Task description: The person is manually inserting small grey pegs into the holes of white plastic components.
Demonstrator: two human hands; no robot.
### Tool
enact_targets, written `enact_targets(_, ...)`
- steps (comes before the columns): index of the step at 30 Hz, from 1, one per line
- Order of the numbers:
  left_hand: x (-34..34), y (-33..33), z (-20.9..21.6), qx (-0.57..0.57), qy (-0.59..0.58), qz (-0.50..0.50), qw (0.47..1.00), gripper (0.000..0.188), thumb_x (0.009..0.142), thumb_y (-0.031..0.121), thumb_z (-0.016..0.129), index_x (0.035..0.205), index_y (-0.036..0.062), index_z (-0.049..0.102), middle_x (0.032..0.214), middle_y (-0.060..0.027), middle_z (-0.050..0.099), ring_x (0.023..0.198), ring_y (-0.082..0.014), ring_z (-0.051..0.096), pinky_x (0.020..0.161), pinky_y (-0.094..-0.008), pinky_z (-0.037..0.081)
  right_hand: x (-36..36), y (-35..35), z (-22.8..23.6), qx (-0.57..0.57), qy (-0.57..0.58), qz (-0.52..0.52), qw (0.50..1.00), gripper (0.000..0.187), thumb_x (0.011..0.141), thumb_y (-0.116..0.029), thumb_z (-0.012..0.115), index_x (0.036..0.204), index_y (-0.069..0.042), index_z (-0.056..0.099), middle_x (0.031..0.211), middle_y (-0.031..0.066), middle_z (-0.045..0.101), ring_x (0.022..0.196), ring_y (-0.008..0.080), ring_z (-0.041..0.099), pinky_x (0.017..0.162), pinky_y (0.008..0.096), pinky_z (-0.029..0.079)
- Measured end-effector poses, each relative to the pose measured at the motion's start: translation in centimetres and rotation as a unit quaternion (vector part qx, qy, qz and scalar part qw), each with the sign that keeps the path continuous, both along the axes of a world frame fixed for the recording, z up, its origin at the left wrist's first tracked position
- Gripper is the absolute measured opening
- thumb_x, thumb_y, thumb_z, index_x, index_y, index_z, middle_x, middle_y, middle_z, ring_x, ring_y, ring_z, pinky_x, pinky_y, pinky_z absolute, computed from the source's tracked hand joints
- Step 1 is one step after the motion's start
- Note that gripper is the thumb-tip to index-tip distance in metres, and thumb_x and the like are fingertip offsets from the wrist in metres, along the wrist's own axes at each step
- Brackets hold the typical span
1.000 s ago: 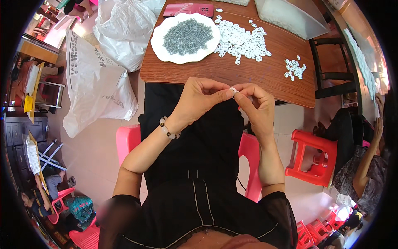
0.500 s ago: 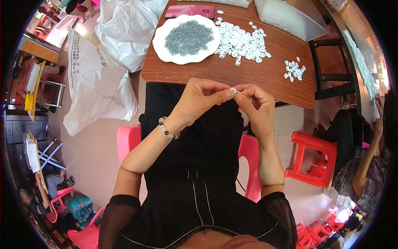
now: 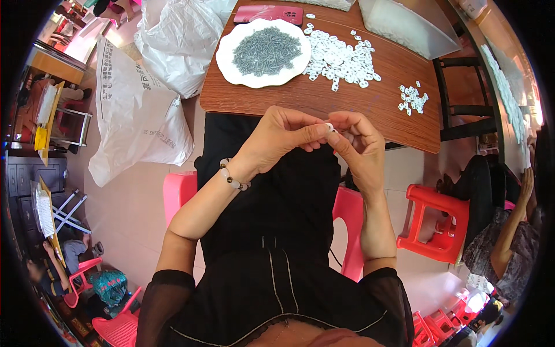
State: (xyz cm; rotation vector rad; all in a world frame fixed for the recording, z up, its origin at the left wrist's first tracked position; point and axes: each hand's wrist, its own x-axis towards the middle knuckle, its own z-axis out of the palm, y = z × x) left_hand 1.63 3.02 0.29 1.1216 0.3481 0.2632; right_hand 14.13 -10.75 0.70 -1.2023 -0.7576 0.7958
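Note:
Just past the table's near edge, my left hand [image 3: 280, 139] pinches a small white oval piece [image 3: 330, 127] between thumb and fingers. My right hand [image 3: 364, 144] meets it there, thumb and fingertips closed about the same piece. Fingertips partly cover it, so its details are hard to make out. On the brown table [image 3: 260, 103] a scalloped white plate [image 3: 225, 58] holds a heap of thin grey rods [image 3: 267, 51]. Right of the plate lies a spread of white oval pieces with holes [image 3: 344, 61]. A smaller cluster of similar pieces [image 3: 413, 102] is farther right.
A red phone [image 3: 267, 14] lies behind the plate. A translucent bin [image 3: 410, 26] stands at the table's back right. White sacks [image 3: 136, 121] rest on the floor at left, a red stool [image 3: 436, 222] at right. Other people [image 3: 500, 248] sit on both sides.
Both hands stay together at the small white piece, with only slight finger shifts; the piece shows a little more between the fingertips. The view has moved slightly.

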Motion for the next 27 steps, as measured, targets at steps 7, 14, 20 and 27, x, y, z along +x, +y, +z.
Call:
enact_targets(7,-0.3,0.5,0.3,-0.054,0.023,-0.038,0.998,0.025,0.083,0.024,0.073,0.091,0.0007,0.072,0.075,-0.0039,0.066,0.065,-0.0076,0.059,0.059,-0.0194,0.049,0.5,-0.2,-0.2,-0.006,-0.055,0.051,0.997,0.036,0.083,-0.008,0.070,0.117,0.001,0.061,0.108,0.0076,0.062,0.093,0.0100,0.057,0.078,0.0221,0.045)
enact_targets(14,-0.5,0.7,0.7,-0.061,0.019,-0.058,0.996,0.024,0.083,0.025,0.073,0.085,0.0011,0.071,0.073,-0.0037,0.065,0.063,-0.0080,0.059,0.057,-0.0191,0.049,0.9,-0.1,-0.8,0.030,-0.079,0.077,0.993,0.032,0.082,-0.013,0.071,0.111,0.001,0.065,0.108,0.0067,0.063,0.089,0.0086,0.053,0.076,0.0213,0.040)
enact_targets(20,-0.7,0.3,0.3,-0.096,0.016,-0.053,0.994,0.025,0.084,0.026,0.072,0.085,0.0011,0.071,0.072,-0.0037,0.065,0.062,-0.0081,0.060,0.056,-0.0195,0.049,0.8,0.1,-1.1,0.055,-0.087,0.078,0.992,0.032,0.081,-0.014,0.073,0.109,-0.001,0.066,0.104,0.0056,0.065,0.087,0.0098,0.052,0.074,0.0221,0.039)
enact_targets(27,-0.8,0.0,0.3,-0.060,0.015,-0.037,0.997,0.025,0.085,0.027,0.070,0.084,0.0015,0.072,0.070,-0.0035,0.065,0.061,-0.0074,0.059,0.055,-0.0191,0.048,0.6,0.2,-1.1,0.043,-0.123,0.052,0.990,0.030,0.079,-0.015,0.074,0.105,-0.001,0.067,0.098,0.0040,0.066,0.085,0.0107,0.051,0.073,0.0232,0.040)
